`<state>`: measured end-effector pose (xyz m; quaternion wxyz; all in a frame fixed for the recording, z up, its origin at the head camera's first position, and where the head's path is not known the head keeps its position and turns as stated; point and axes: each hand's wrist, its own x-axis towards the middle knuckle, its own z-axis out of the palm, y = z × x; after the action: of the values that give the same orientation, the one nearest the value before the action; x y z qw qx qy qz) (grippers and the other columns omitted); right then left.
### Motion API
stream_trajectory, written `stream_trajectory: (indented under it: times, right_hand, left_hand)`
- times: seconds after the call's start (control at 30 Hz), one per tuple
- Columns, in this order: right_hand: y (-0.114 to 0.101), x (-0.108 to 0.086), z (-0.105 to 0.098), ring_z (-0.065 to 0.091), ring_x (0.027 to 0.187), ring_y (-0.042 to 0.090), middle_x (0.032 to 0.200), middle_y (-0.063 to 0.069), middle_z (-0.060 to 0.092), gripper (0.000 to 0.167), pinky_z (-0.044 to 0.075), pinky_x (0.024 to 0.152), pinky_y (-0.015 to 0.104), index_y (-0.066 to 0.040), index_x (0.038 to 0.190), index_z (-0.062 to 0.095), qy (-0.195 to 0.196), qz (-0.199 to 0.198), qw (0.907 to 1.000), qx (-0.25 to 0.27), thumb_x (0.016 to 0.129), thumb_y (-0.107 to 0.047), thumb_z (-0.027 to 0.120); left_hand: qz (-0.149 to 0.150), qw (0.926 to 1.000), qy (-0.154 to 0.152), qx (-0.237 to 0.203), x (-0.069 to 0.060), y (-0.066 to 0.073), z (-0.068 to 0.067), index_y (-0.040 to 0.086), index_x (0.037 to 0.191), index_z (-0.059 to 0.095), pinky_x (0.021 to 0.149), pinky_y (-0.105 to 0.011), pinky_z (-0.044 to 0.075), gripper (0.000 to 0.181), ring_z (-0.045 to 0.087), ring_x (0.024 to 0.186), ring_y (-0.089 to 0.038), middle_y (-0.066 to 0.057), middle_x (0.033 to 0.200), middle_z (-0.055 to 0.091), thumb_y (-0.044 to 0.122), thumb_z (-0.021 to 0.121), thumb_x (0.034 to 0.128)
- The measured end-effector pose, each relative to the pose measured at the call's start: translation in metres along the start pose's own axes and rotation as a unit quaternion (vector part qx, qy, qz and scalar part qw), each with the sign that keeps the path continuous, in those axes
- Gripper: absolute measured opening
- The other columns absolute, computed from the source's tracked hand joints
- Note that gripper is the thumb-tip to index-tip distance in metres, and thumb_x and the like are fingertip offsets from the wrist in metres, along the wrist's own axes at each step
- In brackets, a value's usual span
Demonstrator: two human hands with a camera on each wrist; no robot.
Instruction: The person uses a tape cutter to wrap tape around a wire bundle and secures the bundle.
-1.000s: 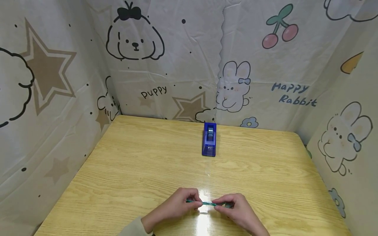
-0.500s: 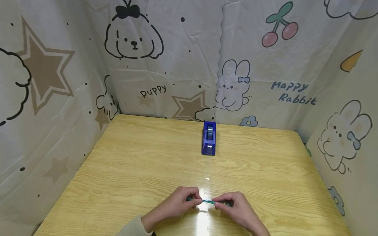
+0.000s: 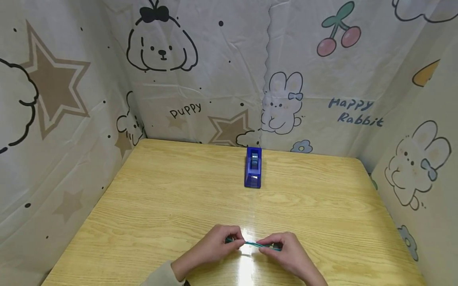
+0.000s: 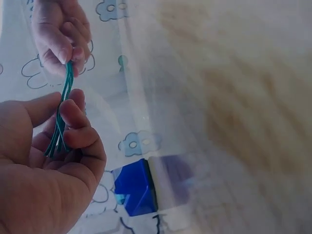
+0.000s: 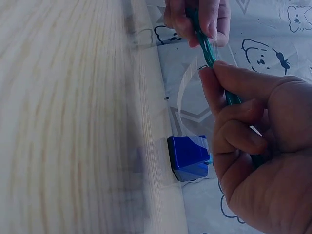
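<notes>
In the head view, a thin bundle of green strands (image 3: 252, 244), cord- or wire-like, stretches between both hands above the near part of the table. My left hand (image 3: 222, 244) pinches one side of it between thumb and fingers; my right hand (image 3: 288, 252) pinches the other side a short gap away. Several separate strand ends (image 4: 56, 141) fan out inside the left palm in the left wrist view. From the right wrist, a clear strip of tape (image 5: 182, 97) curves between the blue tape dispenser (image 5: 189, 156) and the hands; its upper end is hard to see.
The tape dispenser (image 3: 253, 169) stands near the back edge of the wooden table (image 3: 171, 190), holding a roll of clear tape. Light glares off the tabletop below the hands. A printed cloth (image 3: 229, 79) hangs around the back and both sides.
Both hands keep their pinch and barely move. The bundle between them tilts slightly, its right side now lower. A small bright glint on the tape strip has faded.
</notes>
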<state>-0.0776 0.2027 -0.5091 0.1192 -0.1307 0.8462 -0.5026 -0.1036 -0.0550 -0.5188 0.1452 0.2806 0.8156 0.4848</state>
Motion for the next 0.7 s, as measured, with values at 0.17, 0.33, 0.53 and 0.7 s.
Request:
stream_trajectory:
  times: [0.17,0.33,0.53,0.7]
  right_hand:
    - [-0.0003,0.0002,-0.0027,0.059,0.074,0.002,0.095,0.0,0.08,0.011,0.051,0.063,0.021,-0.016,0.1,0.084,-0.015,0.014,0.9998,0.007,0.091,-0.02,0.081]
    - [0.0005,0.0011,-0.0029,0.063,0.079,0.003,0.097,0.001,0.08,0.012,0.052,0.066,0.022,-0.016,0.102,0.083,-0.025,0.01,0.9996,0.012,0.093,-0.024,0.079]
    - [0.0013,0.0009,-0.0031,0.062,0.076,0.004,0.096,-0.004,0.079,0.011,0.051,0.065,0.022,-0.021,0.098,0.083,0.006,0.017,0.9998,0.0,0.09,-0.029,0.082]
    - [-0.0001,0.0002,-0.0059,0.055,0.06,0.004,0.089,0.003,0.077,0.013,0.048,0.053,0.022,-0.017,0.097,0.083,0.012,0.029,0.999,0.03,0.089,-0.027,0.083]
  left_hand:
    - [0.021,0.9996,0.004,0.02,-0.0001,0.0013,-0.002,0.017,0.088,0.072,0.061,-0.015,0.043,0.013,0.046,0.064,0.006,0.013,0.075,0.064,0.024,0.073,0.0988]
    - [0.02,0.9998,0.002,-0.001,-0.0004,0.0006,-0.0027,0.01,0.091,0.072,0.063,-0.015,0.045,0.016,0.048,0.065,0.006,0.002,0.076,0.069,0.021,0.069,0.101]
    - [0.01,0.9996,0.004,-0.027,-0.0012,0.0009,-0.0036,0.006,0.093,0.072,0.066,-0.016,0.048,0.016,0.054,0.067,0.004,-0.011,0.082,0.075,0.018,0.067,0.1024]
    - [0.015,0.9995,0.006,-0.028,-0.001,-0.0002,-0.0036,0.006,0.093,0.072,0.066,-0.016,0.046,0.018,0.052,0.067,0.004,-0.011,0.08,0.073,0.02,0.067,0.1026]
